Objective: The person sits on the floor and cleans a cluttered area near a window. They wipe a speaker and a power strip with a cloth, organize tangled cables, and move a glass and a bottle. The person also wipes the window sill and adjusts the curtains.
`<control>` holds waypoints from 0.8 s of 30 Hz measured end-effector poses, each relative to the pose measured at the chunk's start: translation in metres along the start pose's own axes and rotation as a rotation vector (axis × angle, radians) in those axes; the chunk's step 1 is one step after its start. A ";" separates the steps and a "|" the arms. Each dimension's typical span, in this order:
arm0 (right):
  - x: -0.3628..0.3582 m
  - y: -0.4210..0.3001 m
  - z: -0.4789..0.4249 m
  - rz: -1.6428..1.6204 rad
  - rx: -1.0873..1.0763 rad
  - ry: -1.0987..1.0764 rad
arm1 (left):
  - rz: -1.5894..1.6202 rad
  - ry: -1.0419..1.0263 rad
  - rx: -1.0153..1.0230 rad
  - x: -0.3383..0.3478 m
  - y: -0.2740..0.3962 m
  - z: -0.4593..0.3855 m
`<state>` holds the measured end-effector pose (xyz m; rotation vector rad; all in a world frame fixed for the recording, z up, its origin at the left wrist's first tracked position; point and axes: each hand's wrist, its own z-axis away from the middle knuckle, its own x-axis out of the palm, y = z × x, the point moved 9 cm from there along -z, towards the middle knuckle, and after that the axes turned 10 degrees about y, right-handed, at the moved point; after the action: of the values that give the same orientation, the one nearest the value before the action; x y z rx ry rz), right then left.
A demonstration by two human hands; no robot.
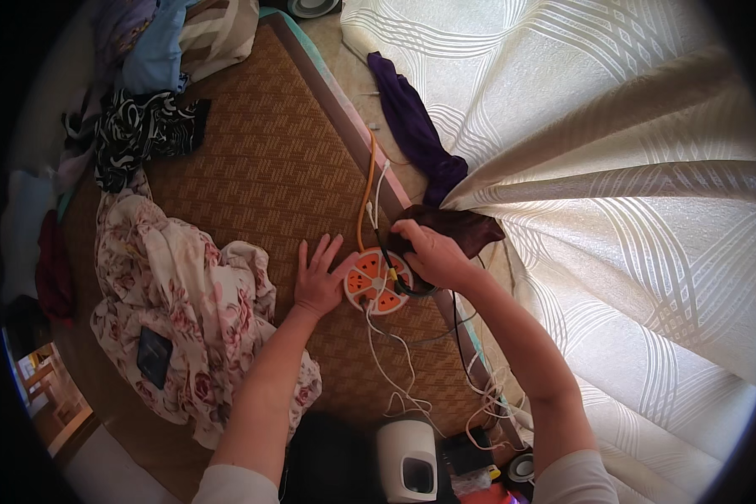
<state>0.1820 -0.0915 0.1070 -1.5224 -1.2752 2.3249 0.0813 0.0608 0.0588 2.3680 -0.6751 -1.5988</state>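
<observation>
A round orange-and-white power strip (378, 281) shaped like a fruit slice lies on the woven mat (258, 151), with cables plugged in. My left hand (320, 277) rests with spread fingers on the mat, its thumb at the strip's left rim. My right hand (431, 252) is bent over the strip's right side, by a dark maroon cloth (466, 227); its fingers are curled, and whether they grip the cloth or a cable cannot be told. A black cable with a yellow tie (392, 273) crosses the strip. An orange cord (370, 183) runs away from its top.
White cables (491, 394) lie tangled near the mat's right edge. A white rounded device (406, 460) stands at the bottom. Left are a floral cloth (189, 302) with a dark phone (154, 356) and a black-and-white garment (145, 135). A purple cloth (416, 120) lies beside the patterned curtain (605, 252).
</observation>
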 end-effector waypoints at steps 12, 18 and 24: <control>0.018 0.006 0.038 -0.053 -0.017 -0.008 | -0.050 0.019 0.030 -0.007 0.000 -0.003; 0.012 0.015 0.059 -0.101 -0.055 -0.192 | -0.072 0.042 0.027 -0.005 -0.004 0.003; 0.025 0.022 0.051 -0.213 0.036 -0.093 | -0.054 0.043 0.025 -0.003 0.001 -0.004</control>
<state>0.1366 -0.1242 0.0822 -1.2147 -1.3353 2.2911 0.0837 0.0612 0.0629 2.4513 -0.6317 -1.5650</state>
